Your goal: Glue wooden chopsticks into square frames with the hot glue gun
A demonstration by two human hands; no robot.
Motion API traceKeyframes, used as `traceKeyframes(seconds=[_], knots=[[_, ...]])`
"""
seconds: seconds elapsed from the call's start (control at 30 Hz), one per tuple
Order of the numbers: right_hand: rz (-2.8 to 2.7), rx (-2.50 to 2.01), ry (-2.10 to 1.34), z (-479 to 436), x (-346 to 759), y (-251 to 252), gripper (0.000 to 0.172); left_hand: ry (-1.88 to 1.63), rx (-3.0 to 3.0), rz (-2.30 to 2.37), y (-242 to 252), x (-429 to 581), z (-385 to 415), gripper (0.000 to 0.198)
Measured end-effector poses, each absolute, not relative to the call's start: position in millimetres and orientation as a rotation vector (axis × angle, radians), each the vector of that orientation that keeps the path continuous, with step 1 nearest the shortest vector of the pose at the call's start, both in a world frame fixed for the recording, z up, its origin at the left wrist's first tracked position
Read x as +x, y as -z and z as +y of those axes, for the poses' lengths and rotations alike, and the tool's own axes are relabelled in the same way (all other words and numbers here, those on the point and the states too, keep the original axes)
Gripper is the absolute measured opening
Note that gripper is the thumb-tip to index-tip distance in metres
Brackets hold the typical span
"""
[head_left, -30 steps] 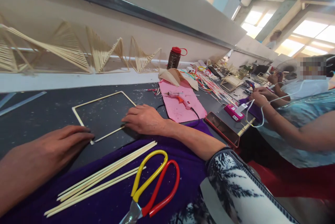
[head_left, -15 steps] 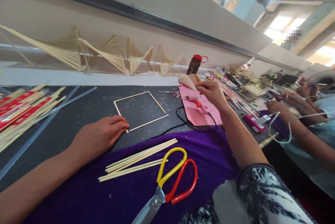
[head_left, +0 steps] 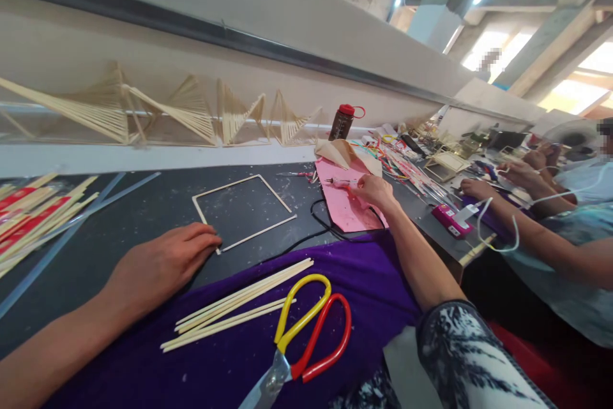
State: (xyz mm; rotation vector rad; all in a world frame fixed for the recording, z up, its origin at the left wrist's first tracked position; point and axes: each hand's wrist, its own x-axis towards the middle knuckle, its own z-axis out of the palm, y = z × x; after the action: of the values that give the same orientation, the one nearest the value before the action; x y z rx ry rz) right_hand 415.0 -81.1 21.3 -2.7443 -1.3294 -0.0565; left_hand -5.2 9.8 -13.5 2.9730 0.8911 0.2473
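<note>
A square frame of thin wooden sticks lies on the dark tabletop, with a small gap at its right corner. My left hand rests flat-wristed at the frame's near left corner, its fingers together and holding the left stick. At the pink sheet, my right hand has its fingers closed around a pink glue gun, whose nozzle points left; the fingers hide most of the handle. Nearer me, several loose sticks and scissors with one yellow and one red handle lie on purple cloth.
Twisted stick models stand along the wall. A red-capped bottle is behind the pink sheet. Packs of sticks lie at left. A magenta power strip and a co-worker's arms are at right.
My right hand has come down from the tan paper behind and closed on the glue gun. My left hand stays at the frame's corner. The view has shifted slightly right.
</note>
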Motion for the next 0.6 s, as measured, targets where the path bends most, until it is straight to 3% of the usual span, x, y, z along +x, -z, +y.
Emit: traceKeyframes(seconds=[0.37,0.6], knots=[[-1.301,-2.744,0.001,-87.5,420.3,-19.2,0.041,-0.282,2.998,0.922,14.8,-4.5,12.9,0.036],[-1.287,-2.576,-0.035,-94.2,421.5,-16.5,0.016,-0.301,3.025,0.941,13.8,-3.8,11.7,0.040]])
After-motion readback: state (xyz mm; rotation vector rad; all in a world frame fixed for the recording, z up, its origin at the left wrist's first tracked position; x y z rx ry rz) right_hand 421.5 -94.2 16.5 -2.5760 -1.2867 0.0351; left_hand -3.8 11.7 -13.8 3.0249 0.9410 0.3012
